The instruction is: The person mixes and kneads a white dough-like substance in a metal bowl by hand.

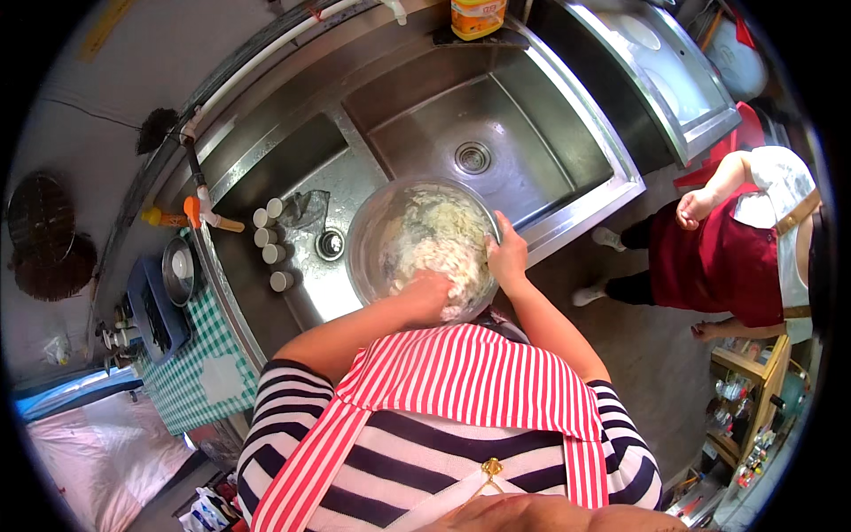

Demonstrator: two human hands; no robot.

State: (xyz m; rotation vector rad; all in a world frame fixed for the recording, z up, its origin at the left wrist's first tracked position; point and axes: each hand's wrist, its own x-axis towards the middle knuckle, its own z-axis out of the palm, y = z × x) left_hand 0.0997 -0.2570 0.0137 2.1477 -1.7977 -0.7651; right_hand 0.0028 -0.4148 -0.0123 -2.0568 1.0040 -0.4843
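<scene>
A large round metal bowl (362,244) rests at the front of the steel sink unit, over the divider between the two basins. In it lies a pale, shaggy, floury dough (443,253), lumpy and not smooth. My left hand (427,293) is down inside the bowl with its fingers curled into the dough, the fingertips hidden in it. On the bowl's right side, my right hand (507,255) grips the rim, thumb toward the inside and the other fingers largely out of sight behind the wall.
Several white cups (270,238) and a dark crumpled bag (307,211) sit in the left basin. A tap (206,213) juts over that basin's left edge. At the back stands a yellow-orange container (477,18). A person in a dark red apron (705,266) stands at the right.
</scene>
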